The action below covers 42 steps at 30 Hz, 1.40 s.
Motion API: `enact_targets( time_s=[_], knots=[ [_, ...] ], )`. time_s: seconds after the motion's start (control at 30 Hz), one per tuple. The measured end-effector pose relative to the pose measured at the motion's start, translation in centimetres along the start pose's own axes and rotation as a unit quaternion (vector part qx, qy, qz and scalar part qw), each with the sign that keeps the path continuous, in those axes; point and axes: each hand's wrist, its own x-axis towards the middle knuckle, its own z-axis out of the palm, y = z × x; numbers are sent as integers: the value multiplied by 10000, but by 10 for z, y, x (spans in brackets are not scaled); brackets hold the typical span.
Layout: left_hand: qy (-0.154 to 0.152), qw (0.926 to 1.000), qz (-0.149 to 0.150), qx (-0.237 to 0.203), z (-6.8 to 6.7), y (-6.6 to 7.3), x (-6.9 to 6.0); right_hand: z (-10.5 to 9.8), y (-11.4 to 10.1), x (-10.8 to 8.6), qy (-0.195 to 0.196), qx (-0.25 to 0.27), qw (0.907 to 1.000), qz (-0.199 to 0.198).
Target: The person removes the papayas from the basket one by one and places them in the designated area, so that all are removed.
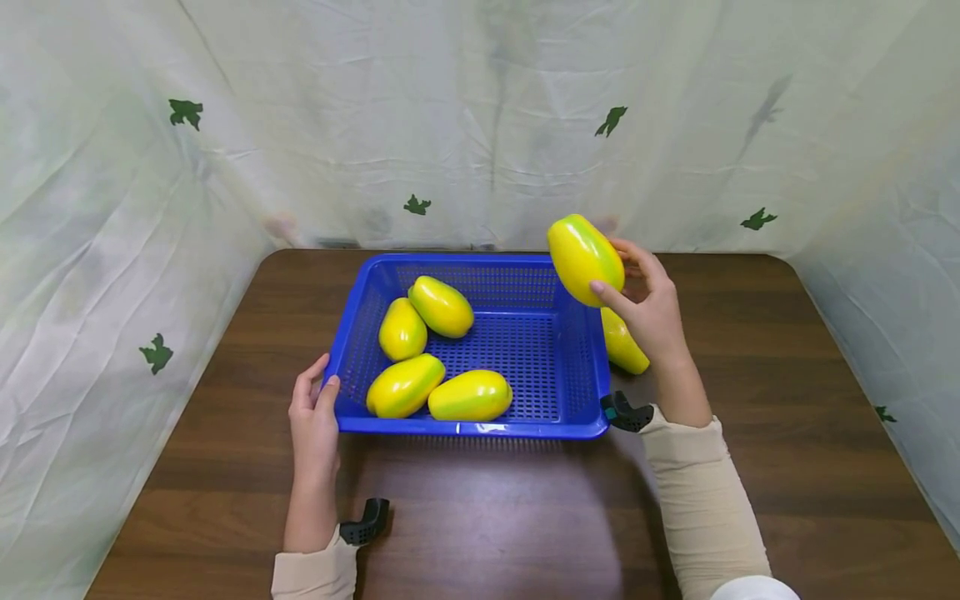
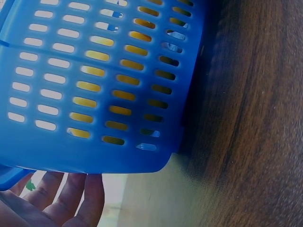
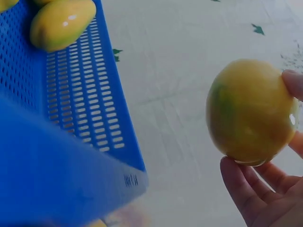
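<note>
A blue perforated plastic basket (image 1: 471, 428) stands on the table, with several glossy yellow-green papayas (image 1: 442, 307) inside, mostly toward its left and front. My left hand (image 1: 313, 417) holds the basket's left rim near the front corner; in the left wrist view its fingers (image 2: 90, 198) curl at the edge of the perforated wall. Above the basket's right back corner, my right hand (image 1: 647, 310) grips another papaya (image 1: 583, 258) between thumb and fingers. The right wrist view shows this papaya (image 3: 251, 111) raised clear of the basket wall.
One more papaya (image 1: 624, 346) lies on the brown wooden table (image 1: 495, 517) just right of the basket, partly hidden by my right hand. Pale cloth (image 1: 480, 125) with dark green leaf shapes hangs behind and at both sides. A white rounded object (image 1: 753, 588) shows at the bottom right edge.
</note>
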Motion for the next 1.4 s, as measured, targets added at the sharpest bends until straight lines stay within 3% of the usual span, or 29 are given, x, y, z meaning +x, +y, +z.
enact_targets(
  time_s=[0.27, 0.77, 1.03, 1.4],
  knots=[
    [-28, 10000, 64, 3, -1, -1, 0, -19, 28, -7, 323, -38, 9989, 330],
    [5, 9999, 72, -98, 0, -1, 0, -52, 86, -27, 688, -1123, 9869, 927],
    [10, 9997, 101, -200, 1, 2, -1, -65, 111, -43, 508, -1642, 9753, 1386],
    [35, 9999, 15, -109, 0, 0, 0, -69, 126, -57, 369, -1925, 9680, 1567]
  ],
)
